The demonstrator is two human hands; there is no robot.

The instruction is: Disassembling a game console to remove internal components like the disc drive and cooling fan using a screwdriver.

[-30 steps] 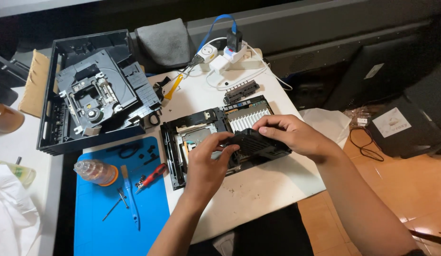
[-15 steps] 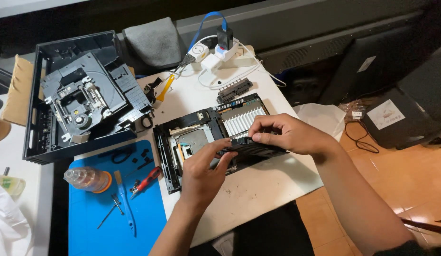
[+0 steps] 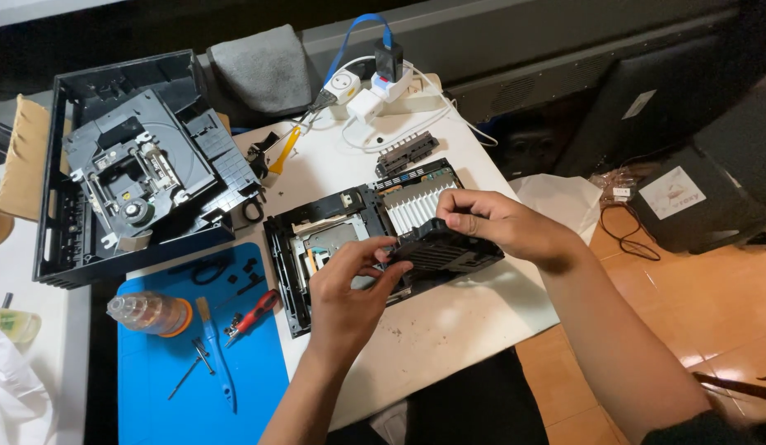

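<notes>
While both hands [image 3: 416,264] grip it, black module [image 3: 449,251] tilted, long axis left-right.

Your left hand [image 3: 350,301] covers the near left corner of the black module [image 3: 445,251], so you cannot see how its fingers grip there. Your right hand [image 3: 490,218] hides the module's far edge and part of the finned heat sink [image 3: 416,204]. The opened chassis [image 3: 317,239] beneath is largely masked by the module. At the counter's [image 3: 449,330] left edge, the tiny parts on the blue mat [image 3: 152,371] are too small to identify.
</notes>
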